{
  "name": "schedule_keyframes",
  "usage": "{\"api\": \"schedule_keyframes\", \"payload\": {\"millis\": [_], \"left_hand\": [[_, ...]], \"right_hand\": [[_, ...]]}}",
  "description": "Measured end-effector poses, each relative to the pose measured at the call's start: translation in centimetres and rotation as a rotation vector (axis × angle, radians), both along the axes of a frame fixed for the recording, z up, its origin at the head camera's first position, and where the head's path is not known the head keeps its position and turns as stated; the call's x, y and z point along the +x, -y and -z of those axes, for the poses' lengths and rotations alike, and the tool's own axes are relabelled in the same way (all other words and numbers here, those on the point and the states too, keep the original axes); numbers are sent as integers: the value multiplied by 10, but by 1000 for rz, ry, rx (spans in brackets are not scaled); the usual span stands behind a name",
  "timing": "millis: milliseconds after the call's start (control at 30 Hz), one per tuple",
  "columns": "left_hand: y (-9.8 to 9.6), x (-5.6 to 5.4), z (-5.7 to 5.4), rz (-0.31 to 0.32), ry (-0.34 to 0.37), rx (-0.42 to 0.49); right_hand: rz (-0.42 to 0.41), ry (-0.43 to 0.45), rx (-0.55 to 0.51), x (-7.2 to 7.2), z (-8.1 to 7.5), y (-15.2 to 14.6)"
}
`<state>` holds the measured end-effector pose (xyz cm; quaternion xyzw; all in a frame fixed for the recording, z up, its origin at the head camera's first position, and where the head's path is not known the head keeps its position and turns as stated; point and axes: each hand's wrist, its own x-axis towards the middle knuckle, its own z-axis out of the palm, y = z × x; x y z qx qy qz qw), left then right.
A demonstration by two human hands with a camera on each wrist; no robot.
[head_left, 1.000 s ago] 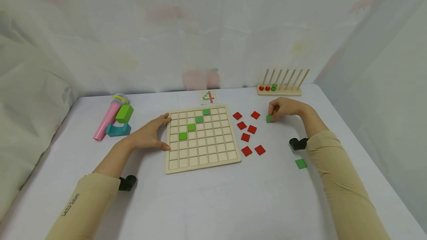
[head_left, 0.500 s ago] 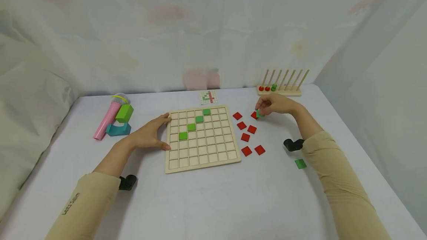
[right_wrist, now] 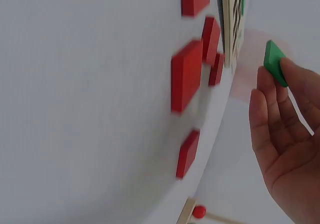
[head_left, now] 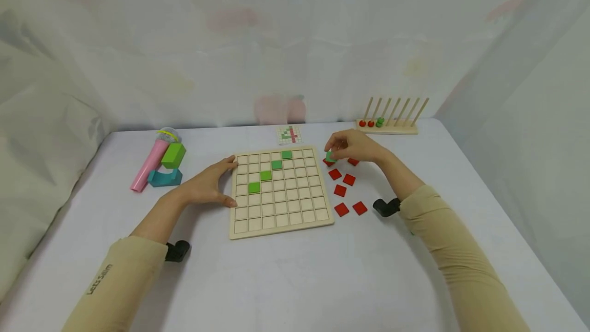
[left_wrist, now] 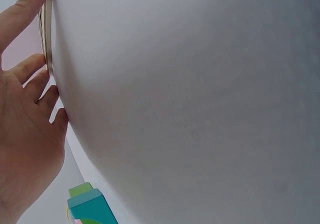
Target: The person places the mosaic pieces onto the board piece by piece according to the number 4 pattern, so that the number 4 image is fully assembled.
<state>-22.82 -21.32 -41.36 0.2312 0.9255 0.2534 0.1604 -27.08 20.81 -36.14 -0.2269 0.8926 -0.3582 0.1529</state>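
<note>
A square wooden grid board [head_left: 281,209] lies mid-table with several green tiles [head_left: 265,175] in a diagonal line of its cells. My left hand [head_left: 207,183] rests at its left edge, thumb and fingers spread along the rim. In the left wrist view the fingers touch the board's side. My right hand [head_left: 352,145] pinches one green tile [right_wrist: 274,63] between thumb and fingertips, held up off the table just right of the board's far corner. Below it, several loose red tiles [head_left: 349,180] lie scattered beside the board; one is partly covered by the held tile.
Behind the board lies a small pattern card [head_left: 289,135]. A wooden peg rack [head_left: 392,127] with red and green beads stands at back right. At left are a pink toy microphone [head_left: 152,160], a green block [head_left: 173,156] and a teal curved block [head_left: 165,178].
My right hand has picked the green tile off the table and carried it left, over the red tiles toward the board. The left hand has stayed at the board's edge.
</note>
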Motion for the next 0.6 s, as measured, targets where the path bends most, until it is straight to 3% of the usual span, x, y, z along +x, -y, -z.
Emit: {"api": "schedule_keyframes", "payload": {"millis": [267,600], "left_hand": [[-1,0,0,2,-2,7],[-3,1,0,4,-4,13]], "right_hand": [[3,-24,-43,6,2,33],[-100,6,-75,11,3,74]]}}
